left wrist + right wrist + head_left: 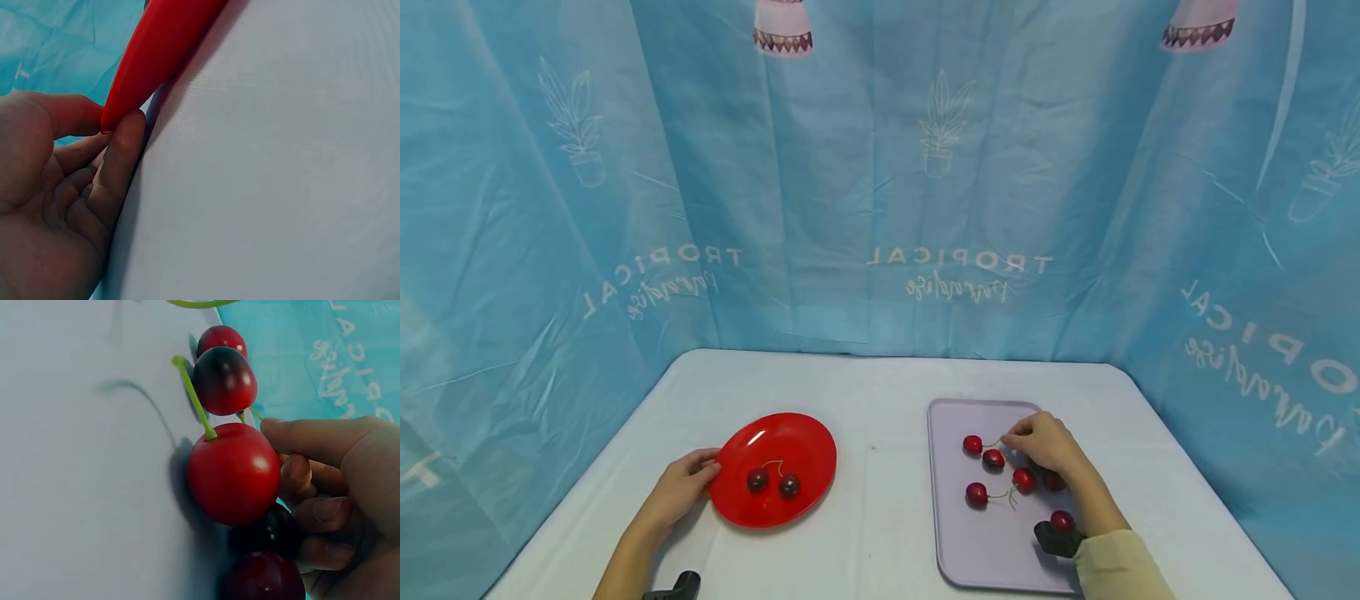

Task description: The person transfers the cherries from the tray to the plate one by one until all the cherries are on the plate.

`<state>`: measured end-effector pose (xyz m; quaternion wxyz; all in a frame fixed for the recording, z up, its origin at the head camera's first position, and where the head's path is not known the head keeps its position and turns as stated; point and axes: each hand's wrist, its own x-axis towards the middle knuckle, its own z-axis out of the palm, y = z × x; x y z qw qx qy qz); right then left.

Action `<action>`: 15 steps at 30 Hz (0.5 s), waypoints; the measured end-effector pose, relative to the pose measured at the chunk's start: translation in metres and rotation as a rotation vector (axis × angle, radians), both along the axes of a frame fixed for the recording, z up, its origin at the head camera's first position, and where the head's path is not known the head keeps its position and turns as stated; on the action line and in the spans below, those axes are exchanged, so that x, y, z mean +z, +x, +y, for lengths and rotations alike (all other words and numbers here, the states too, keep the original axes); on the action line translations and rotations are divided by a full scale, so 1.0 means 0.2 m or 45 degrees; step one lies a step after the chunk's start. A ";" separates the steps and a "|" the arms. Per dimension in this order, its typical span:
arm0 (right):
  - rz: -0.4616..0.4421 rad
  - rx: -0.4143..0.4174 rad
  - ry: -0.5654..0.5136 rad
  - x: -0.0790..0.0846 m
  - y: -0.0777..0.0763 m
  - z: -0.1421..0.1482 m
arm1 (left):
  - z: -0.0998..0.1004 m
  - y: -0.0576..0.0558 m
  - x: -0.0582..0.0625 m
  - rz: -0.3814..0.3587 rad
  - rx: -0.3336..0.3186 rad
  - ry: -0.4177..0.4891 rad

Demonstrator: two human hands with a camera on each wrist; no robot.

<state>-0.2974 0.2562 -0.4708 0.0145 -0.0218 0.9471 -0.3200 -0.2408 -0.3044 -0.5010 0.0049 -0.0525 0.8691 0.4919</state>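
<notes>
At the left, my left hand pinches the rim of a red plate between thumb and fingers; the left wrist view shows that rim raised slightly off the cloth. Two dark cherries joined by their stems lie on the plate. Over the lilac tray, my right hand pinches a thin green cherry stem at the fingertips. That stem leads toward red cherries on the tray. A bright red cherry with an upright stem sits closest to the fingers; darker cherries are partly hidden.
Another cherry pair lies mid-tray, and one cherry shows beside the black wrist strap. A white cloth covers the table. Blue printed curtains stand around its back and sides.
</notes>
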 end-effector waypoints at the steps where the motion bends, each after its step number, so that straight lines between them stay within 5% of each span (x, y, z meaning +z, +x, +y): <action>1: 0.008 0.005 -0.004 0.00 0.00 0.00 | 0.00 0.00 0.00 -0.001 0.002 0.000; 15: 0.059 0.014 -0.130 0.02 0.00 -0.03 | 0.00 0.00 0.00 0.001 0.015 0.010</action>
